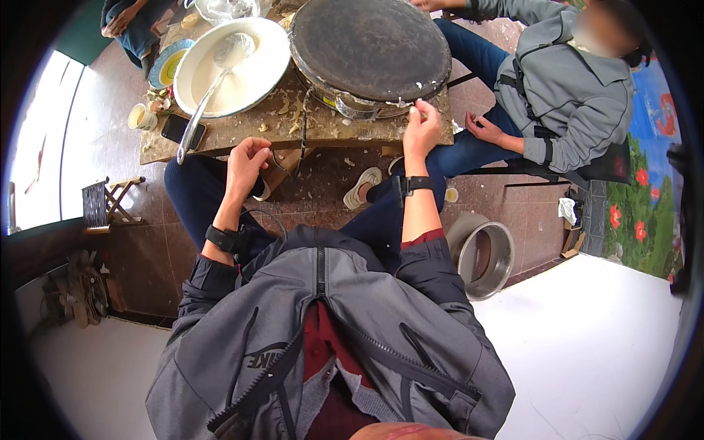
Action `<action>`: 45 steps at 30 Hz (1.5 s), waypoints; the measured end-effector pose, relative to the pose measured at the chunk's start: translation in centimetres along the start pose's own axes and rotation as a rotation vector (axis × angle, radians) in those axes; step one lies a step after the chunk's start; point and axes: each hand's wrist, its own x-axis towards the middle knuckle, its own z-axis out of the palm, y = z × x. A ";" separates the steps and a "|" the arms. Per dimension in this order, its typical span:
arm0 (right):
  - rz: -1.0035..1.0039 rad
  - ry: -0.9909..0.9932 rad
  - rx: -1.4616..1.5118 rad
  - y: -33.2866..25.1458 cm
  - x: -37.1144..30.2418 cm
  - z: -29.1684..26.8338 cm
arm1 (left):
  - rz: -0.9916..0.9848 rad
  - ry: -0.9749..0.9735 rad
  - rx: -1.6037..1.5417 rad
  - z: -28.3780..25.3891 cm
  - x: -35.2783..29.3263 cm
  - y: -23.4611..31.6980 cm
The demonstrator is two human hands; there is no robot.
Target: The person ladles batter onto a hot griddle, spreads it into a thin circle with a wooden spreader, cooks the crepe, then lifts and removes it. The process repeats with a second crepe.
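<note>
"Where's the flat, round, dark griddle plate [370, 48] from where you're standing?"

"Straight ahead of the seated person, at twelve o'clock, on the worn wooden surface [337, 133]. The right hand [423, 132] is at its five o'clock edge, thumb and fingers drawn close together by the thin whitish scraps [400, 105] on the rim. Whether they have hold of one, I cannot tell."

"Then I'd use the fingertips only, lightly, following the rim and not leaning across the top. I can't see whether that plate is hot, so better treat it as hot. And the left hand [246, 161]?"

"Between seven and eight o'clock from the plate, fingers curled with little gap, near the thin black cord [303, 121]. I can't tell whether they grip it."

"I'd leave that cord slack. It seems to run up to the plate's side, and a tug could jog everything."

"Mind nine o'clock too: the wide white bowl [279, 55] of pale, creamy liquid, with the long-handled metal ladle [210, 103] jutting out toward seven, over the black phone [174, 128]. A careless left elbow could catch that handle."

"And the right elbow?"

"There's the grey-jacketed co-worker [565, 95] at three o'clock, and the deep silvery metal basin [504, 253] on the floor at five. I'd keep that arm tucked in."
</note>
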 end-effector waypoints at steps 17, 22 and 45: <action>-0.149 -0.168 -0.071 -1.0 -0.6 1.0 | -0.010 0.018 0.008 -0.3 0.3 0.0; -0.179 0.019 -0.072 -0.4 -0.3 0.6 | -0.053 0.027 -0.008 -0.6 0.0 -0.4; -0.095 -0.177 0.117 -0.9 -3.0 -0.8 | 0.409 0.742 0.463 -9.9 0.7 1.5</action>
